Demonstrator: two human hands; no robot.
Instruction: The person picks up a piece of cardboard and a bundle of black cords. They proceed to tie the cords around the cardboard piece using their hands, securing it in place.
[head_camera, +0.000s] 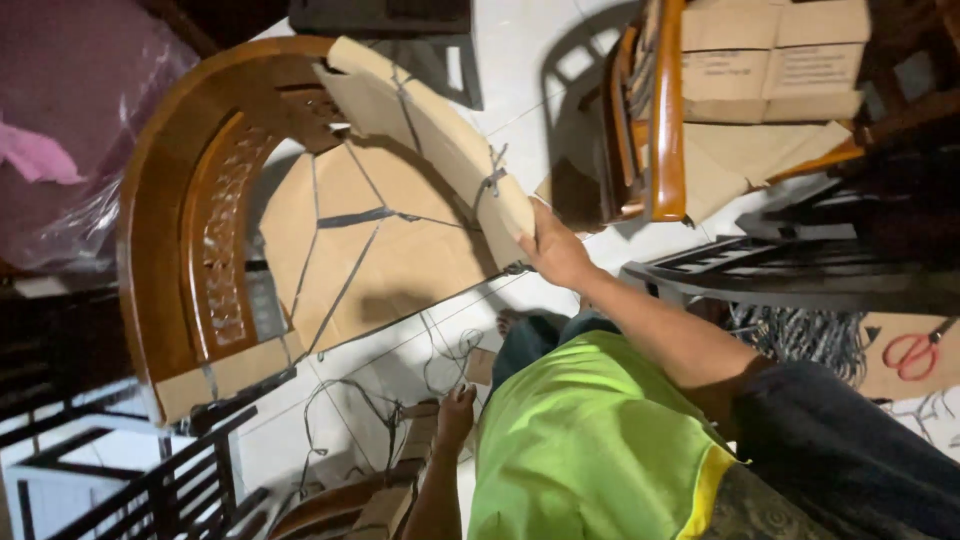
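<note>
white tiled floor (520, 130), crowded with wooden furniture, dark slatted pieces at the edges. a wooden chair (165, 220) lies tipped on its side at left, its curved back and arm partly wrapped in brown cardboard (390, 250) held on with grey strapping; tipped over likely so the wrapping can reach all round.

right hand (553, 250) reaches out to the end of the cardboard-covered arm, palm flat against it, fingers curled round the edge — pressing the sheet to the wood rather than pinching. left hand (456, 408) is low, near loose strapping (440, 365) trailing on the floor and a cardboard-wrapped chair part (385, 495); whether it closes on anything, cannot tell.

a second wrapped chair (655, 110) stands beyond, cardboard boxes (770, 55) stacked on it. red-handled scissors (912, 350) lie on cardboard at far right, well apart from both hands.
</note>
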